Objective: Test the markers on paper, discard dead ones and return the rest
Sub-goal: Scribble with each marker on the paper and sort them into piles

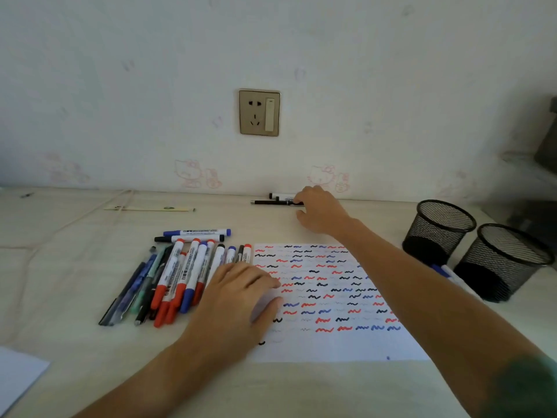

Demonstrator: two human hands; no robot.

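Note:
A white paper (331, 342) covered with red, blue and black squiggles lies in the middle of the desk. My left hand (238, 300) rests flat on its left edge, fingers spread. Left of the paper lies a pile of several markers and pens (180, 276) with red, blue and black caps. My right hand (319, 211) reaches to the back of the desk by the wall, its fingertips at the end of a thin black pen (271, 202). A white marker with a black cap (281, 195) lies just behind that pen.
Two black mesh pen cups (438, 229) (503, 260) stand at the right, with a blue-capped marker (443, 271) lying between them. A pale stick (150, 209) and a cord (90, 215) lie at the back left. A white sheet corner (18, 378) shows at the lower left.

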